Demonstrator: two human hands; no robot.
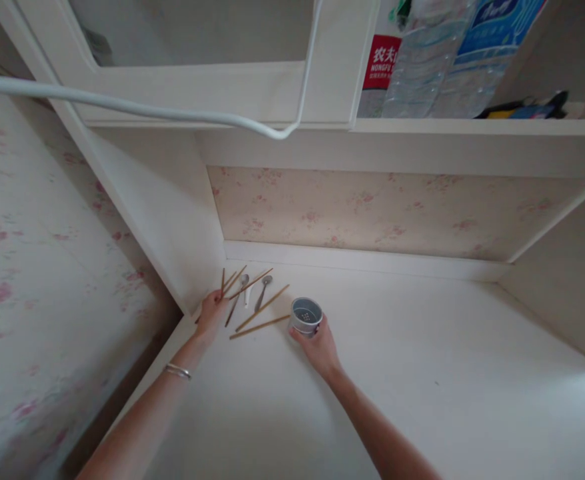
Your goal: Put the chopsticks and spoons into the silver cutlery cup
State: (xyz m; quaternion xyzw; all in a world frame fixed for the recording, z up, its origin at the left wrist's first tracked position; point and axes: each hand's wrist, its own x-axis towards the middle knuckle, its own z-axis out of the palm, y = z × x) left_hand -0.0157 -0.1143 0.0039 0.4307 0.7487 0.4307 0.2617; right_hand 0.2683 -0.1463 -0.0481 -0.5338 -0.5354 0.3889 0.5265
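My right hand (pixel 318 347) is wrapped round a grey utensil holder (pixel 296 325), a short round cup with small drain holes in its bottom. Its open top faces me and nothing is inside it. At the left, my left hand (pixel 212 312) is closed with a chopstick (pixel 223 277) poking up from its fingers; how many it grips is partly hidden. Just right of that hand lie more wooden chopsticks (pixel 263 308), a metal spoon (pixel 262 293), a dark-handled spoon (pixel 244 280) and a small white spoon (pixel 247 297). One chopstick's end reaches the holder's left side.
All this stands on a white desktop (pixel 422 347) beneath a cabinet. A white cable or rod (pixel 172 113) crosses in front above. Water bottles (pixel 427 60) fill the upper right shelf. A white side panel (pixel 167 220) closes off the left, beside flowered wallpaper (pixel 32 280).
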